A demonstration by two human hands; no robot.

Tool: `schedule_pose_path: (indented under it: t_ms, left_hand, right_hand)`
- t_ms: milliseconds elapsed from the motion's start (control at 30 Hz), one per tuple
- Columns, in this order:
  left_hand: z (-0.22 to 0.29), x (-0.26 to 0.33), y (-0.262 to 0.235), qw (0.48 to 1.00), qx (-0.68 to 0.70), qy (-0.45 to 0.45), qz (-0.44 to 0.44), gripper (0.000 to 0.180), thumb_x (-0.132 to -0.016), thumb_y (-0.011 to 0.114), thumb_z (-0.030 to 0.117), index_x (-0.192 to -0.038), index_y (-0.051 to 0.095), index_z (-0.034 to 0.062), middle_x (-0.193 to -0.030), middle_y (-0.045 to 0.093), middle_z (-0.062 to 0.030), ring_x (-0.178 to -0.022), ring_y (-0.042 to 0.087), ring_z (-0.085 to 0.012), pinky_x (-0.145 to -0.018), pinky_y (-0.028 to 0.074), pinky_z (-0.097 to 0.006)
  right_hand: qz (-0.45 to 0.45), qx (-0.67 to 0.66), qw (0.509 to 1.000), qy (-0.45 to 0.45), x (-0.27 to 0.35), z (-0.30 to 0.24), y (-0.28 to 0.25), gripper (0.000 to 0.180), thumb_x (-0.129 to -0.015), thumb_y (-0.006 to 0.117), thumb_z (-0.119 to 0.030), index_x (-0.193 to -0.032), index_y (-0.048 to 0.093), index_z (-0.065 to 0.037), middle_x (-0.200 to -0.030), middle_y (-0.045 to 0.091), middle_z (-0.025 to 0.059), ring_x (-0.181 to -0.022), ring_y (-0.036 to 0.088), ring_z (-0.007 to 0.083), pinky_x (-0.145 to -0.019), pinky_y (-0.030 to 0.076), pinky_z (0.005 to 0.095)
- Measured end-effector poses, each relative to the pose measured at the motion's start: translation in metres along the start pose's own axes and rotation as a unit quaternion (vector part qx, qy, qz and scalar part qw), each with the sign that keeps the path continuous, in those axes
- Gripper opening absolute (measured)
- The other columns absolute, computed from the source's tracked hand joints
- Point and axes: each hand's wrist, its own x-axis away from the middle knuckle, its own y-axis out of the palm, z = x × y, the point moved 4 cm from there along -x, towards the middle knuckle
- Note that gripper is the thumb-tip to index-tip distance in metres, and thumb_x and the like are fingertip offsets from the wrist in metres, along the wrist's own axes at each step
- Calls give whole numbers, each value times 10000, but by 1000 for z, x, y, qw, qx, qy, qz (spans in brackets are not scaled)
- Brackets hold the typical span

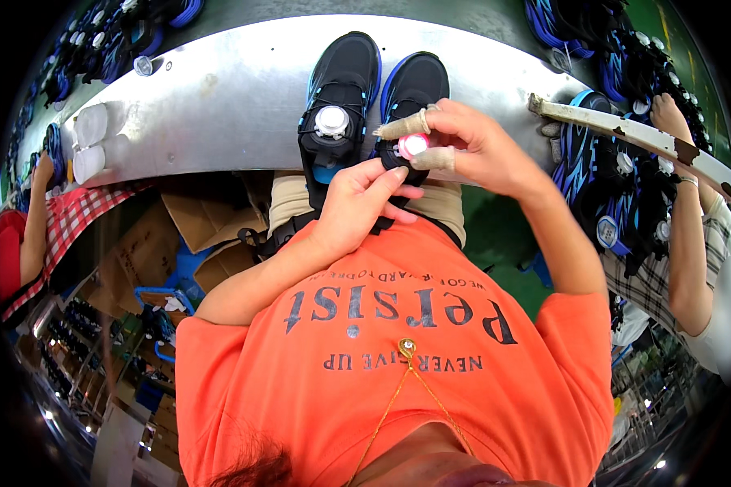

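Two black shoes with blue trim stand side by side on a metal bench [235,89]. The left shoe [341,89] carries a white round dial on its tongue. My right hand [471,146], with taped thumb and forefinger, pinches a pink and white dial [413,145] on the right shoe [414,85]. My left hand [357,203] holds the near end of that right shoe from below, fingers curled around it.
White cylinders [89,142] lie at the bench's left end. More black and blue shoes [617,187] pile at the right, where another person's arm [690,235] reaches in. A person in a checked sleeve [65,219] is at left. Cardboard boxes [179,235] sit below.
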Motion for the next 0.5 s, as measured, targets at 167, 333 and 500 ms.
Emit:
schedule_pose_path:
  t_ms: [167, 333, 500]
  left_hand:
    - [-1, -2, 2, 1000, 18, 5, 1, 282, -999, 498, 166, -1144, 577, -62, -1116, 621, -140, -999, 657, -240, -720, 606, -327]
    - [-1, -1, 4, 1000, 13, 2, -3, 273, -999, 495, 161, -1151, 577, -51, -1110, 624, -136, -992, 659, -231, -724, 603, -313]
    - [-5, -3, 0, 1000, 11, -15, -16, 267, -998, 495, 159, -1163, 574, -35, -1085, 639, -133, -938, 668, -217, -724, 588, -304]
  right_hand:
    - [216, 59, 971, 85, 22, -8, 26, 340, -732, 782, -225, -1018, 690, -66, -800, 591, 83, -689, 545, 168, -629, 455, 295]
    - [117, 106, 986, 47, 16, -13, 4, 351, -760, 762, -193, -1087, 685, -89, -793, 567, 75, -669, 527, 144, -615, 446, 289]
    - [203, 82, 973, 68, 18, -10, 24, 381, -748, 760, -185, -1113, 686, -104, -773, 555, 58, -624, 489, 153, -604, 438, 294]
